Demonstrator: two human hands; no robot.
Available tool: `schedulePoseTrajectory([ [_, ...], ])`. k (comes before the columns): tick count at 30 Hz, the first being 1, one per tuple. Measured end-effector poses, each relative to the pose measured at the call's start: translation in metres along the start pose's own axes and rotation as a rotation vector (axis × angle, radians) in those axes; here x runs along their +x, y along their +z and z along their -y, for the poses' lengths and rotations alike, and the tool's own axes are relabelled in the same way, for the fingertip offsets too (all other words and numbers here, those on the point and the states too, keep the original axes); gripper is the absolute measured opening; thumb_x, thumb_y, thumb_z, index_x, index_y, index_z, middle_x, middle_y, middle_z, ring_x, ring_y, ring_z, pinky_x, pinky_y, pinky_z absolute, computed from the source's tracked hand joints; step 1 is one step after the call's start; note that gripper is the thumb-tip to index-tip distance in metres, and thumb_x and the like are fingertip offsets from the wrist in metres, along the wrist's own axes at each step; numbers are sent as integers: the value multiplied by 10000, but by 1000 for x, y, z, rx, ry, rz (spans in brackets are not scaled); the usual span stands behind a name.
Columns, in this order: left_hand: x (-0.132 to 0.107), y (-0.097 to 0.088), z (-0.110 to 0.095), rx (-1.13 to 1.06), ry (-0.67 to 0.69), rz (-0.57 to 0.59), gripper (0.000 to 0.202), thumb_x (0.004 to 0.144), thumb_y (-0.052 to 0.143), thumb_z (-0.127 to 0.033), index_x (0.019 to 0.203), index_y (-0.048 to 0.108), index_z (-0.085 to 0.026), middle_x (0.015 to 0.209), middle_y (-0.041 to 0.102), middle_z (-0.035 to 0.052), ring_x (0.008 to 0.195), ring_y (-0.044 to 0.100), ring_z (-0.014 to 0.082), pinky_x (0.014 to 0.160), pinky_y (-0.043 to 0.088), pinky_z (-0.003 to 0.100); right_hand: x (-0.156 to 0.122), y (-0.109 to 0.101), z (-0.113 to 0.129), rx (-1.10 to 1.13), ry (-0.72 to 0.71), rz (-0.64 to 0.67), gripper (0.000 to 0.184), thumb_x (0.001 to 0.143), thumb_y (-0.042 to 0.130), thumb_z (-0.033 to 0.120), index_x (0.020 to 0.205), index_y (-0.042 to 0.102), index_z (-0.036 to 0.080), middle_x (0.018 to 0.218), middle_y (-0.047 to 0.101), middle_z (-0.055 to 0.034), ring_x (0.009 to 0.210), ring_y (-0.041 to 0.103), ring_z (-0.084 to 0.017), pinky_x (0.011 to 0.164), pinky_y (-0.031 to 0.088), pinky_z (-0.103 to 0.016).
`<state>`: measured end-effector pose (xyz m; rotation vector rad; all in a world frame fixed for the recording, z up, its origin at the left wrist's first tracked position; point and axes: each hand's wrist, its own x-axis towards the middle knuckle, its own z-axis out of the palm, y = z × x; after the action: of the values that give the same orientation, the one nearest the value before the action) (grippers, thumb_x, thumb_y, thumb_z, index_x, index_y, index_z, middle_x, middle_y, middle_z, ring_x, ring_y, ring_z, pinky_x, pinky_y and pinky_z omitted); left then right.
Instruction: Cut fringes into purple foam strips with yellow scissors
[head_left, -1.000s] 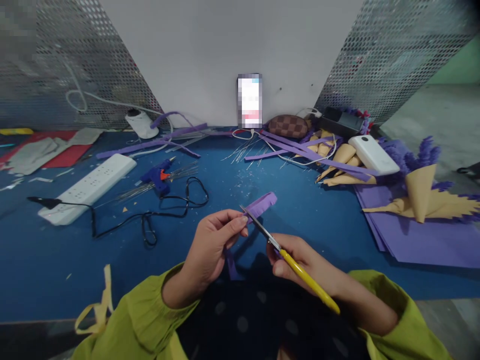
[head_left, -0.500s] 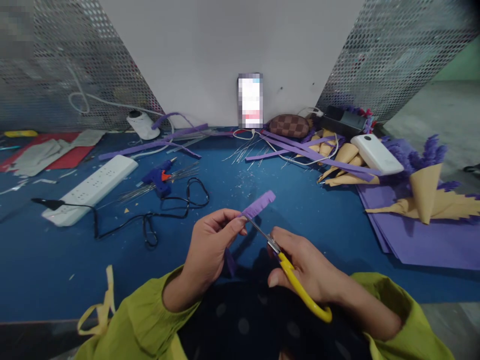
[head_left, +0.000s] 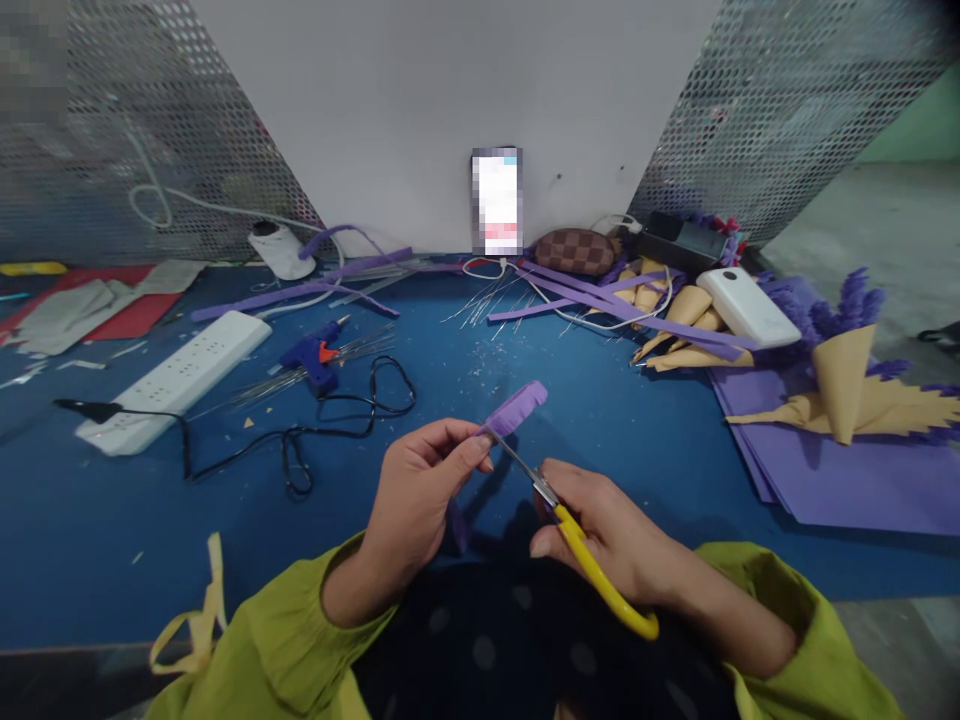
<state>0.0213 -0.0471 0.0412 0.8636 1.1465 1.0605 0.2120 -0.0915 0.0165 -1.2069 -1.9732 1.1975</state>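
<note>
Between the thumb and fingers of my left hand (head_left: 424, 490) is a purple strip (head_left: 517, 407), its folded, notched end pointing up and away from me. The strip's other end hangs below the palm. My right hand (head_left: 611, 525) grips yellow-handled scissors (head_left: 600, 575). Their metal blades reach left to the strip's lower edge, right beside my left thumb. Whether the blade tips are parted is too fine to make out. Both hands are above the near middle of the blue table (head_left: 450, 360).
A white power strip (head_left: 180, 380) and a blue glue gun (head_left: 313, 355) with a looping black cord lie left. At the back stands a phone (head_left: 497, 200). Purple sheets (head_left: 870, 490), paper-wrapped purple flowers (head_left: 844, 380) and a white power bank (head_left: 750, 305) are on the right. Thin wires (head_left: 487, 305) lie mid-table.
The whole view has shifted slightly. Both hands keep nearly the same pose, with the scissors still at the purple strip.
</note>
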Motion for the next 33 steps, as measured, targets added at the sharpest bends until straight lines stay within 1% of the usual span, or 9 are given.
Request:
schedulePoseTrajectory([
  [3, 0, 0, 1, -16, 4, 12, 158, 667, 811, -259, 708, 709, -145, 554, 640, -3, 460, 413, 43, 447, 274, 164, 1, 0, 0, 19, 9, -4, 540, 862, 442, 717, 731, 400, 195, 740, 449, 19, 638, 391, -114, 589, 319, -252],
  [8, 0, -3, 3, 4, 47, 42, 153, 739, 767, -287, 745, 713, -144, 574, 642, 0, 452, 360, 31, 437, 234, 168, 1, -1, 0, 42, 20, 12, 538, 855, 459, 714, 731, 404, 193, 746, 447, 21, 643, 386, -112, 589, 316, -245],
  [13, 1, -4, 5, 29, 48, 49, 146, 740, 770, -283, 749, 704, -153, 575, 626, -11, 467, 368, 35, 452, 240, 173, 0, 0, 0, 40, 53, 16, 541, 817, 511, 726, 754, 413, 197, 757, 454, 22, 647, 386, -117, 589, 316, -248],
  [17, 1, -3, 4, 33, 43, 61, 146, 738, 771, -279, 752, 702, -151, 569, 632, -8, 451, 358, 30, 441, 219, 173, 0, 0, -3, 39, 24, 9, 525, 858, 467, 704, 748, 408, 194, 756, 452, 18, 651, 378, -116, 601, 313, -250],
  [20, 0, -2, 2, 1, 25, 79, 143, 738, 769, -271, 732, 700, -146, 555, 621, -11, 445, 354, 26, 438, 213, 171, 0, 0, -2, 96, 18, 25, 522, 862, 475, 694, 742, 421, 188, 743, 447, 21, 646, 375, -110, 590, 309, -243],
  [27, 0, -2, -2, -84, -55, 148, 166, 736, 762, -263, 677, 691, -126, 536, 597, -7, 445, 351, 24, 431, 211, 167, 0, -5, 3, 368, 42, 120, 503, 856, 521, 665, 756, 459, 176, 696, 406, 37, 628, 332, -97, 550, 288, -225],
  [29, 0, -2, -2, -97, -61, 150, 165, 733, 763, -262, 674, 688, -127, 541, 600, -7, 446, 359, 24, 433, 218, 165, 0, -6, 3, 383, 44, 119, 498, 854, 528, 660, 763, 465, 175, 694, 404, 39, 627, 326, -96, 548, 281, -226],
  [33, -1, -2, -2, -81, -40, 127, 139, 711, 778, -243, 691, 696, -132, 552, 612, -8, 442, 373, 24, 436, 233, 164, 1, -6, 3, 320, 35, 99, 523, 847, 513, 686, 751, 469, 174, 699, 425, 32, 633, 350, -99, 558, 293, -227],
])
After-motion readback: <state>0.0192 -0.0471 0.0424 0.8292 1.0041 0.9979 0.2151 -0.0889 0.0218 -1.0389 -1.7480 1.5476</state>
